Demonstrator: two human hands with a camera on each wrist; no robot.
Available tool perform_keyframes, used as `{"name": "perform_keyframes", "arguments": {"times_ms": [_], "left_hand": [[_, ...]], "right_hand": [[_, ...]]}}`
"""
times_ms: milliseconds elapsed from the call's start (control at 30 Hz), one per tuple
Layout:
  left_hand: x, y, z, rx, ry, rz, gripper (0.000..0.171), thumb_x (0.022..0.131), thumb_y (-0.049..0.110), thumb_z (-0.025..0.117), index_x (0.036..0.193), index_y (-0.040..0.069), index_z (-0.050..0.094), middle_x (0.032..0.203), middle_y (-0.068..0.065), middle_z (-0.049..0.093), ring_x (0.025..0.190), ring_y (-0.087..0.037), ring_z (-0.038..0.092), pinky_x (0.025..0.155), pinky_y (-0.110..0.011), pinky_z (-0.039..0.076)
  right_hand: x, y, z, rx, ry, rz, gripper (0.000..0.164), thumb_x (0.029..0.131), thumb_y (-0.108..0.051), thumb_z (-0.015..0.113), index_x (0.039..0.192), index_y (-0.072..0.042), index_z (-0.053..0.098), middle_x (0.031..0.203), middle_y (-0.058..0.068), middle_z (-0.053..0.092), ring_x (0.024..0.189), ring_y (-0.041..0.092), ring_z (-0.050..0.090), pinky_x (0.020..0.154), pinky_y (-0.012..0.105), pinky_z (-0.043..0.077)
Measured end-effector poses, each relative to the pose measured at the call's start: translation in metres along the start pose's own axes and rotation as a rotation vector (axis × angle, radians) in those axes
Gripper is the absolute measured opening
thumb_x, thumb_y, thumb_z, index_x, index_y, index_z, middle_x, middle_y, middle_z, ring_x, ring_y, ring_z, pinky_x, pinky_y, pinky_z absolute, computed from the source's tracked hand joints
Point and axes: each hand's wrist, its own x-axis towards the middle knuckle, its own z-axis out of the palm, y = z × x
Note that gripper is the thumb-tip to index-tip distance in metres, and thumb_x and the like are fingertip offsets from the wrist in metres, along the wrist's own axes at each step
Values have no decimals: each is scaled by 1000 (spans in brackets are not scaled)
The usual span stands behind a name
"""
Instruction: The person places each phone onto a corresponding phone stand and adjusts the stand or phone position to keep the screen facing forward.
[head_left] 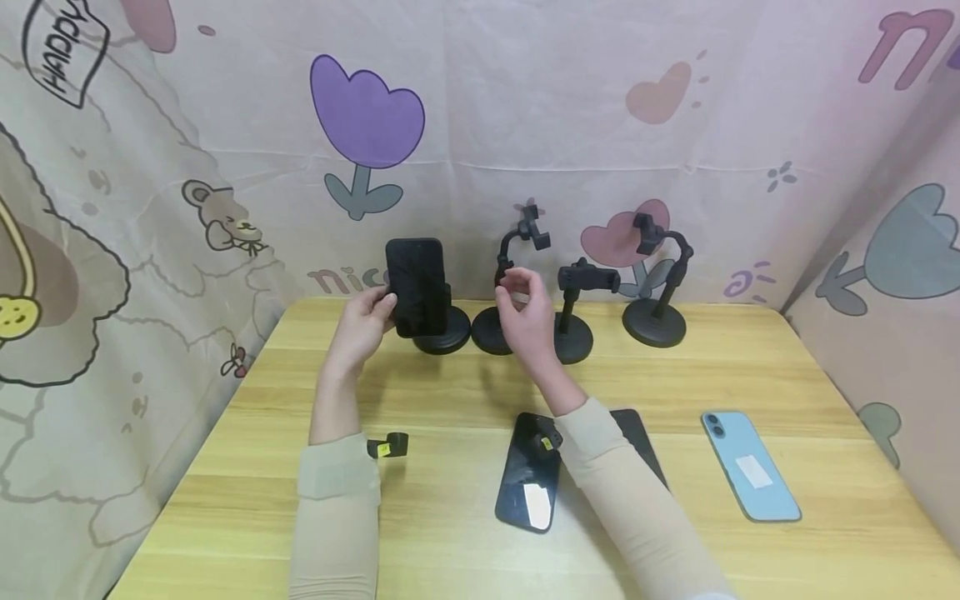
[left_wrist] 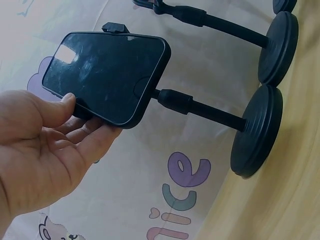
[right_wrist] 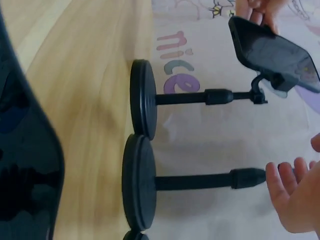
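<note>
A black smartphone (head_left: 417,287) sits upright in the clamp of the leftmost black phone stand (head_left: 452,335). My left hand (head_left: 360,329) grips the phone's left edge, thumb at the front and fingers behind, as the left wrist view shows. One clamp jaw shows at the phone's opposite edge in that view. My right hand (head_left: 531,325) is raised before the second phone stand (head_left: 491,335), its fingers loosely bent and nothing seen between them. Whether its fingertips touch that stand's stem (right_wrist: 200,182) I cannot tell.
Two more phone stands (head_left: 573,340) (head_left: 655,323) stand to the right along the table's back. A dark phone (head_left: 528,475) and another dark phone (head_left: 637,433), partly under my right forearm, lie on the wooden table (head_left: 247,492). A light-blue phone (head_left: 768,492) lies farther right.
</note>
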Motion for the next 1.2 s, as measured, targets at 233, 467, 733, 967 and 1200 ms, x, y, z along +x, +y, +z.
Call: {"name": "perform_keyframes", "arguments": {"times_ms": [233,467,733,967,1200], "left_hand": [[-1,1,0,13,-2,-8,48,113,12,41,153,-13,36,154,-30,44,139,-39,50,115,-44,42],[-1,-1,2,6,-2,-13,48,113,11,41,154,-13,35,155,-30,44,139,-39,51,115,-44,42],[0,0,3,7,-8,-9,48,113,12,40,154,-14,35,155,-30,44,139,-39,50,115,-44,42],[-1,1,1,12,0,-4,47,113,11,40,153,-14,36,154,-30,44,139,-39,50,115,-44,43],[-1,1,0,8,-5,-14,49,113,11,39,154,-14,33,156,-31,42,140,-40,49,115,-44,42]], "right_hand": [[9,11,-8,-14,10,149,36,98,-8,62,131,2,54,117,18,61,109,31,61,88,35,52],[30,28,-9,-130,-140,197,42,102,-8,57,143,4,50,135,21,53,125,35,57,108,43,50],[47,40,-11,-254,-285,146,30,107,-9,55,131,7,61,129,25,64,121,37,64,101,47,55],[47,42,-12,-286,-302,97,27,106,-9,57,127,7,62,129,26,64,121,38,65,102,47,55],[39,38,-11,-293,-305,95,29,106,-9,59,131,6,60,128,24,63,119,36,66,100,46,56]]}}
